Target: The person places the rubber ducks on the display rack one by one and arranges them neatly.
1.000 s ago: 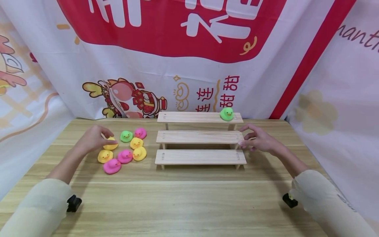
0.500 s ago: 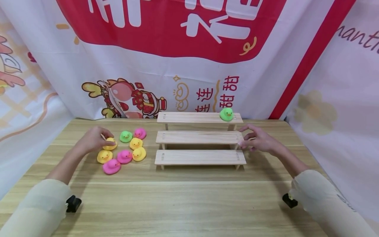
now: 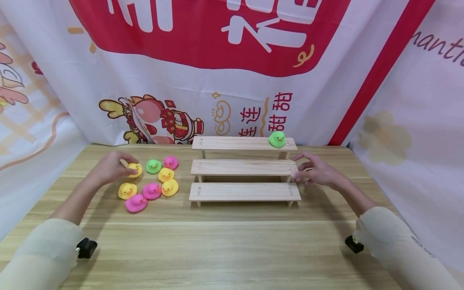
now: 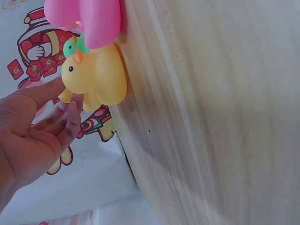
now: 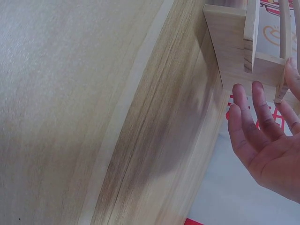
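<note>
White cloth backdrop (image 3: 145,76) largest, a red panel with white lettering on it, draped behind and to both sides. Next the worktop (image 3: 232,249), pale wood grain. Three-step wooden stand (image 3: 243,192) towards the back, right of centre, planks rising to the rear. Cream sleeves (image 3: 43,253) enter from both lower corners. Right grip (image 3: 315,171) at the stand's right end: thumb and forefinger pinch the end of the middle plank from opposite edges, other fingers spread loosely below. Left grip (image 3: 113,167), at the left, nearly closed: thumb and fingers curved about a yellow duck (image 3: 136,165), which is partly covered; whether it is clear of the wood cannot be told. Small black fittings (image 3: 87,247), one by each cuff. Ducks smallest. On the worktop left of the stand, a loose group of seven: three other yellow ducks (image 3: 127,191), three pink ducks (image 3: 152,191), and a green duck (image 3: 154,166) just right of the held one. A second green duck (image 3: 277,139) sits upright on the top plank, near its right end.
</note>
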Available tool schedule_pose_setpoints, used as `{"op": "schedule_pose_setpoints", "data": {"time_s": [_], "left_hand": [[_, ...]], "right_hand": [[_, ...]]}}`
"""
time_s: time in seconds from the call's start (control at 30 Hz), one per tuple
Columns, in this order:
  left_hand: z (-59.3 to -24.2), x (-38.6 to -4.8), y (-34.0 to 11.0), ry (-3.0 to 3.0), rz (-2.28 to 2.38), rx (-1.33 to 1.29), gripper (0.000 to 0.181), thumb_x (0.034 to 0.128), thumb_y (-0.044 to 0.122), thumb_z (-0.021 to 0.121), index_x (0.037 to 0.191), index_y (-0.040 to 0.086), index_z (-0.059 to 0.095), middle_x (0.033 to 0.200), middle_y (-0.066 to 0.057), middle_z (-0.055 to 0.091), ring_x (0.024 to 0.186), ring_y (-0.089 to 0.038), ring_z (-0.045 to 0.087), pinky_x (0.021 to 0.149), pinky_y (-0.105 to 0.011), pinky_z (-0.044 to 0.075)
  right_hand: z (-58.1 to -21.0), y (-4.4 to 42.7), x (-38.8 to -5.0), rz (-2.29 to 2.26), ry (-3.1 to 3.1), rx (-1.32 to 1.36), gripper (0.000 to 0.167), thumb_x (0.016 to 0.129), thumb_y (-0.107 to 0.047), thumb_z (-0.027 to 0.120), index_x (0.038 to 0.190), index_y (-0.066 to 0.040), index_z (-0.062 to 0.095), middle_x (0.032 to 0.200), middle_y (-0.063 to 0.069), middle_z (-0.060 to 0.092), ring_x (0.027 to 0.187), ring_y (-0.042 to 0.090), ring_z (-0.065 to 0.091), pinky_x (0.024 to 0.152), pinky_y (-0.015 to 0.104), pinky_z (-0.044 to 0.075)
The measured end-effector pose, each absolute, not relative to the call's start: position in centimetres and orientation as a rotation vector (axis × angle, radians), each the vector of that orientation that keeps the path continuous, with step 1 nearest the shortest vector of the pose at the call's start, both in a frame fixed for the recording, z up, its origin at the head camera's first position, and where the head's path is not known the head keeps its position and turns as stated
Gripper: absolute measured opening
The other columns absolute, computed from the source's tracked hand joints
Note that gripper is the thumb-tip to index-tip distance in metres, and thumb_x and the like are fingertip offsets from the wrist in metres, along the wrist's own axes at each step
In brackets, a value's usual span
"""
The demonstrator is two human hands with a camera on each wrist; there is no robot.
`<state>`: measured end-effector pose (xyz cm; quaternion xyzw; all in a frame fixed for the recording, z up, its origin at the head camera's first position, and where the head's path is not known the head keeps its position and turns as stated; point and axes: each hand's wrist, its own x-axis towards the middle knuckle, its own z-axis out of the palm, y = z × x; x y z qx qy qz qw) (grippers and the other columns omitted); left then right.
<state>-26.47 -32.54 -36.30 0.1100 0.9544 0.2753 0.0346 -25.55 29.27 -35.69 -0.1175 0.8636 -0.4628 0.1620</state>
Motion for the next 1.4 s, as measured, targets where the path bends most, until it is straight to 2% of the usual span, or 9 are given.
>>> {"op": "schedule_pose_setpoints", "data": {"time_s": [0.3,0.47,0.73,0.9,1.1,1.4], "left_hand": [[-36.1,-26.3,-32.3,2.965,0.846,0.375,0.033,0.0866,0.011,0.084,0.111,-0.008,0.073,0.108,-0.027,0.069,0.075,-0.022,0.066,0.061,-0.031,0.053],[-35.8,-26.0,-32.4,2.955,0.862,0.41,0.032,0.0875,0.011,0.083,0.112,-0.007,0.073,0.108,-0.025,0.07,0.074,-0.025,0.065,0.057,-0.029,0.051],[-35.3,-25.8,-32.0,2.947,0.891,0.492,0.032,0.0883,0.01,0.083,0.114,-0.007,0.073,0.109,-0.024,0.071,0.068,-0.021,0.063,0.053,-0.028,0.048],[-34.6,-25.8,-31.2,2.986,0.894,0.529,0.032,0.0889,0.008,0.081,0.116,-0.006,0.073,0.109,-0.023,0.071,0.075,-0.024,0.065,0.056,-0.028,0.052],[-33.5,-25.5,-29.8,3.039,0.896,0.521,0.032,0.0898,0.014,0.082,0.113,-0.004,0.072,0.109,-0.02,0.072,0.085,-0.024,0.065,0.066,-0.025,0.054],[-32.3,-25.1,-27.9,3.054,0.908,0.547,0.028,0.0918,0.02,0.082,0.109,-0.001,0.074,0.095,-0.012,0.071,0.081,-0.023,0.064,0.065,-0.025,0.054]], "right_hand": [[-35.6,29.2,-25.8,-1.305,2.465,-0.334,0.056,0.096,-0.01,0.074,0.14,0.002,0.042,0.099,0.016,0.071,0.095,0.033,0.071,0.071,0.046,0.061],[-35.6,29.2,-25.8,-1.311,2.465,-0.346,0.054,0.096,-0.008,0.073,0.139,0.003,0.042,0.099,0.018,0.071,0.094,0.034,0.071,0.07,0.047,0.061],[-35.7,29.3,-25.8,-1.33,2.458,-0.348,0.055,0.096,-0.006,0.073,0.14,0.003,0.042,0.099,0.018,0.071,0.093,0.033,0.072,0.068,0.046,0.061],[-35.6,29.4,-25.7,-1.322,2.465,-0.348,0.056,0.095,-0.008,0.074,0.14,0.002,0.042,0.101,0.02,0.07,0.094,0.033,0.072,0.07,0.047,0.061],[-35.8,29.4,-25.7,-1.341,2.463,-0.365,0.054,0.095,-0.004,0.073,0.139,0.003,0.042,0.1,0.023,0.069,0.093,0.035,0.072,0.068,0.047,0.061],[-35.8,29.4,-25.7,-1.351,2.456,-0.361,0.054,0.095,-0.007,0.074,0.138,0.002,0.043,0.098,0.02,0.068,0.09,0.034,0.072,0.068,0.046,0.061]]}}
